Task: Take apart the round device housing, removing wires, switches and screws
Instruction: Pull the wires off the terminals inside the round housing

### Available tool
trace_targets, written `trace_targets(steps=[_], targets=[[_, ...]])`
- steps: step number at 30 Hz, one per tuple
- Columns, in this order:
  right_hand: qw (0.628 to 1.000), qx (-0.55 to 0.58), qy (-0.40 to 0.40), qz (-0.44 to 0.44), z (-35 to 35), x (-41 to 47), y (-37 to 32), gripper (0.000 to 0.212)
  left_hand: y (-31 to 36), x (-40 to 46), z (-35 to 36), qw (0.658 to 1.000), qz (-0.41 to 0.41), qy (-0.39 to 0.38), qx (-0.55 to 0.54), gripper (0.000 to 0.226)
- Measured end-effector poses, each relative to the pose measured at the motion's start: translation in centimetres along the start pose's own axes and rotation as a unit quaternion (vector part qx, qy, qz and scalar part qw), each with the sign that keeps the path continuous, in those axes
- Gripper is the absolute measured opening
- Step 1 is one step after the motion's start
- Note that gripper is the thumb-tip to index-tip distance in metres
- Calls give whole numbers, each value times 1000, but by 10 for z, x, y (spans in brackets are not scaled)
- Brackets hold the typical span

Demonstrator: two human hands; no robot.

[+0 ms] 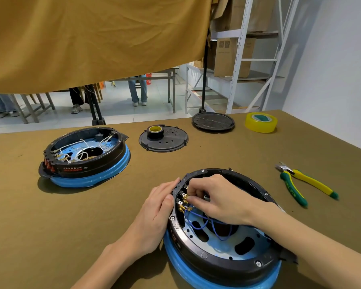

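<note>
Work piece: I am looking at the round black plastic housing on its blue ring base point(221, 265), sitting in the lower right of the frame on the olive-brown cloth-covered table point(227, 151).
Left hand: my left hand point(154, 213) is lying flat and open against the outer rim of the housing, bracing it, gripping nothing.
Right hand: my right hand point(215, 199) is reaching inside the rim, fingertips pinched closed around one of the small brass spade terminals point(184, 202) at the switch block; which terminal exactly, I cannot tell.
Wiring: thin blue wires point(204, 223) are looping from those terminals across the perforated blue floor of the housing.
Risk, terminal: I am judging that a crooked pull could be bending the brass tab or tearing the wire out of its crimp instead of sliding the connector off.
Risk, slip: if the connector is releasing suddenly, my fingers could be striking the neighbouring tabs.
Risk, housing: the base is only being steadied by a flat palm; a hard tug could be tipping or sliding it.
Risk, tooling: the yellow-and-green handled pliers point(300, 184) are lying well apart at right, untouched; bare fingers may be lacking grip.
Bystanding item: a second identical housing with white wires point(86, 155) is sitting at middle left.
</note>
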State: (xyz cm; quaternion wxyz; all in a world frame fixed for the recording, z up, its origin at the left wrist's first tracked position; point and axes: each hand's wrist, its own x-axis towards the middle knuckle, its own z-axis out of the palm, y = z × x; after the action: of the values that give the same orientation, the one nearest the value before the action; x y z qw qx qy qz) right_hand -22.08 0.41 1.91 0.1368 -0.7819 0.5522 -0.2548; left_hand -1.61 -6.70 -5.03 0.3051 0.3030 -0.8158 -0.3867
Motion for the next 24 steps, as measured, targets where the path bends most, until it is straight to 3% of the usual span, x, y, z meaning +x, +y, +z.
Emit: trace_targets(steps=[12,19,24], targets=[[999,42,23,15,-4,-3,3,9,0,0,-3,1000,0,-12,3,60],[981,80,165,66,-7,-2,6,8,1,1,-4,1000,-1,-11,0,64],[989,7,109,101,-2,1,3,12,3,0,-4,1000,-8,-8,12,63]])
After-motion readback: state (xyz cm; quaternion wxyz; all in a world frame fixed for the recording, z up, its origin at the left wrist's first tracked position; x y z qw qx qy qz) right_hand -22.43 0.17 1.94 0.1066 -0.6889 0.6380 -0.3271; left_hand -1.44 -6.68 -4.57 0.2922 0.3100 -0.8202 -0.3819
